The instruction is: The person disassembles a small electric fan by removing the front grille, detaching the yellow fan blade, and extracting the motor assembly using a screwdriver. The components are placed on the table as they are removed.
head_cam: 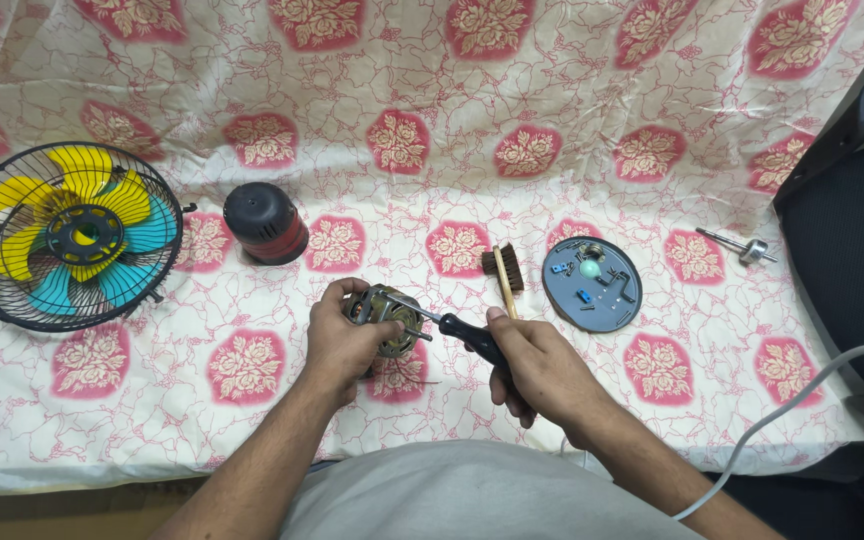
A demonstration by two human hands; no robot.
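Note:
My left hand (344, 335) grips a small metal fan motor (393, 316) just above the cloth-covered surface. A screwdriver with a black handle (470, 335) is held in my right hand (537, 368), its metal tip touching the motor's right side. A wooden-handled brush (505, 272) lies just beyond the screwdriver. To its right sits a round grey plate (592, 284) holding several small screws and a green knob.
A wire fan guard with yellow and teal blades (72, 236) rests at the left. A black and red motor cover (264, 222) stands behind my left hand. A metal shaft part (747, 248) lies far right, near a dark chair (847, 250) and a white cable (802, 395).

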